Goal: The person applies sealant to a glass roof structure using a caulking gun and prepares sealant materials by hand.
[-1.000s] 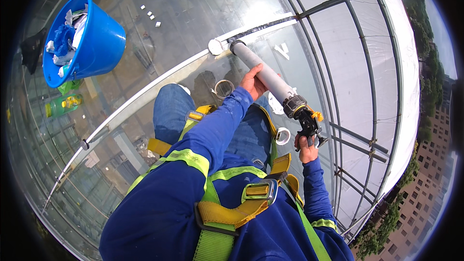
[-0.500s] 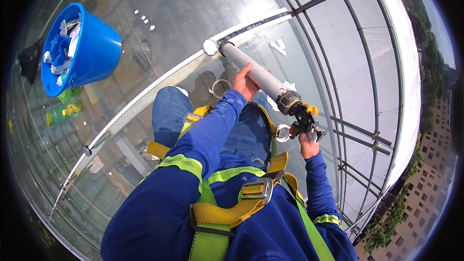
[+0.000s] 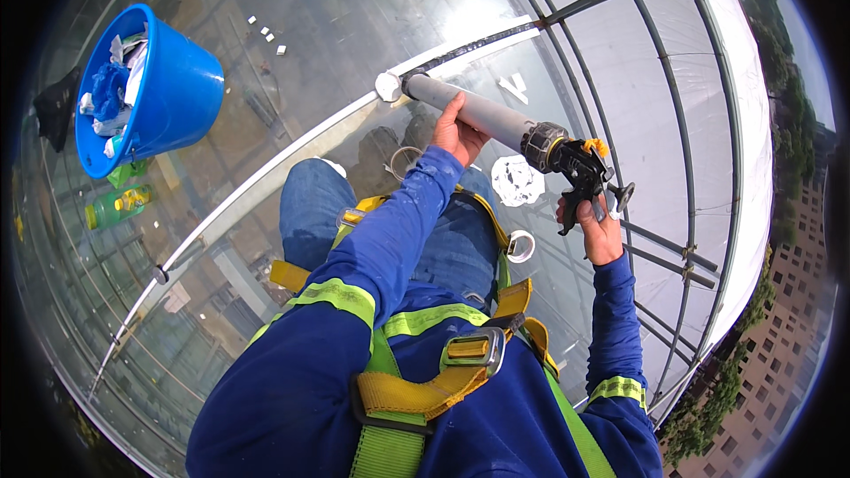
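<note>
A caulking gun with a long grey barrel and a black handle lies slantwise across my front. My left hand is closed around the middle of the barrel, thumb on top. My right hand grips the black handle and trigger at the near right end. The gun's far tip meets the seam between glass panes, where a dark strip runs between white tape edges. Beside the tip sits a round white piece. The nozzle's very end is hard to make out.
A blue bucket of rags and wrappers stands at the left, with a green bottle nearby. On the glass lie a tape roll, a smeared white disc and tape scraps. Metal rails curve along the right.
The gun's handle end has swung right and slightly up with my right hand, uncovering the white disc and the tape roll. My left hand has shifted slightly right, still on the barrel.
</note>
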The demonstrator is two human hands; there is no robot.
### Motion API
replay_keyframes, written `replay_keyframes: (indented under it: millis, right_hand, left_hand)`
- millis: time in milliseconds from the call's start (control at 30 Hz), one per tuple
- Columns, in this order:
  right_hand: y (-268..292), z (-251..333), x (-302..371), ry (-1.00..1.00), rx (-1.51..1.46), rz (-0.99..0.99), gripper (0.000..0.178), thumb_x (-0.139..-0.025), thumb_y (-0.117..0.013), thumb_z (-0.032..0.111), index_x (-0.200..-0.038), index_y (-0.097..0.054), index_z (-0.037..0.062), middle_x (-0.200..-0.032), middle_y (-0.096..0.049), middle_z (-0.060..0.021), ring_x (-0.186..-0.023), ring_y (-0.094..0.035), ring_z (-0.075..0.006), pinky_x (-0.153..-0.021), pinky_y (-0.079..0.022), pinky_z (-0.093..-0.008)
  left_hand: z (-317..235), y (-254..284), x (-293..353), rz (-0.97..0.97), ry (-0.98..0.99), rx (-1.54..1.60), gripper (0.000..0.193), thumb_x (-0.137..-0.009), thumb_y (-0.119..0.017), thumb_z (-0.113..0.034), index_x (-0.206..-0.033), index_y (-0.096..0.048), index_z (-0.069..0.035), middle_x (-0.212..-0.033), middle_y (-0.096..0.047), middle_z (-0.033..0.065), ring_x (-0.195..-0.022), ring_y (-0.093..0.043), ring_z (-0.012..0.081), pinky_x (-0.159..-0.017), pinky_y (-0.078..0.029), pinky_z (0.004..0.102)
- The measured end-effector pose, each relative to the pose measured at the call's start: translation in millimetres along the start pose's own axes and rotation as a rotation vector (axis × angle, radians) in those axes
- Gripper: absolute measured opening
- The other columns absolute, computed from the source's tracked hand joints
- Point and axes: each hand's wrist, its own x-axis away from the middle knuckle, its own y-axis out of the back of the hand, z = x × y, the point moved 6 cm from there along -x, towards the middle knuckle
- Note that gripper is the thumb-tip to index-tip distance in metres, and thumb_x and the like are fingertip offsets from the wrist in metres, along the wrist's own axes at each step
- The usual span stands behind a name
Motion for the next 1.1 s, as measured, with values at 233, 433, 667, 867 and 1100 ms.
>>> replay_keyframes:
  millis: [233, 433, 667, 867, 1100]
  right_hand:
    - [-1.9, -2.5, 7.3, -0.041, 0.057, 0.020, 0.074, -0.092, -0.056, 0.066, -0.118, -0.056, -0.0032, -0.096, -0.067, -0.0123, -0.086, -0.067, -0.0205, -0.077, -0.054, -0.0343]
    - [-0.6, -29.4, 23.1, 0.038, 0.021, -0.085, 0.056, -0.094, -0.064, 0.047, -0.111, -0.061, -0.0058, -0.083, -0.067, -0.0091, -0.070, -0.064, -0.0170, -0.062, -0.052, -0.0310]
    - [-4.5, -39.7, 29.1, 0.017, 0.004, -0.076, 0.050, -0.096, -0.062, 0.045, -0.105, -0.060, -0.0033, -0.076, -0.062, -0.0066, -0.064, -0.060, -0.0134, -0.057, -0.048, -0.0284]
    - [-3.9, -45.5, 36.1, -0.024, 0.088, -0.075, 0.059, -0.096, -0.056, 0.058, -0.105, -0.056, -0.0008, -0.081, -0.062, -0.0087, -0.068, -0.060, -0.0148, -0.060, -0.049, -0.0288]
    - [1.3, -49.9, 41.6, -0.044, 0.133, -0.132, 0.060, -0.096, -0.054, 0.060, -0.099, -0.058, 0.0004, -0.073, -0.060, -0.0067, -0.062, -0.058, -0.0133, -0.057, -0.046, -0.0260]
  left_hand:
    - [1.9, 0.4, 3.1, 0.001, 0.005, 0.024, 0.038, -0.091, -0.071, -0.034, -0.116, -0.055, -0.009, -0.112, -0.063, 0.0079, -0.099, -0.066, 0.0246, -0.084, -0.058, 0.0420]
    - [6.2, 1.2, 12.6, 0.015, 0.042, 0.016, 0.044, -0.091, -0.071, -0.033, -0.119, -0.052, -0.006, -0.115, -0.063, 0.0114, -0.106, -0.066, 0.0332, -0.087, -0.057, 0.0460]
    - [8.6, 4.6, 15.8, 0.040, 0.052, 0.004, 0.047, -0.091, -0.071, -0.033, -0.122, -0.049, -0.005, -0.120, -0.061, 0.0147, -0.112, -0.063, 0.0403, -0.092, -0.055, 0.0495]
    - [13.5, 4.9, 9.9, 0.061, 0.077, -0.019, 0.042, -0.094, -0.067, -0.032, -0.119, -0.052, -0.002, -0.115, -0.063, 0.0176, -0.116, -0.060, 0.0447, -0.100, -0.049, 0.0545]
    - [25.0, 3.3, 1.3, 0.059, 0.094, -0.026, 0.042, -0.093, -0.067, -0.031, -0.117, -0.053, -0.001, -0.114, -0.063, 0.0182, -0.115, -0.061, 0.0457, -0.099, -0.049, 0.0549]
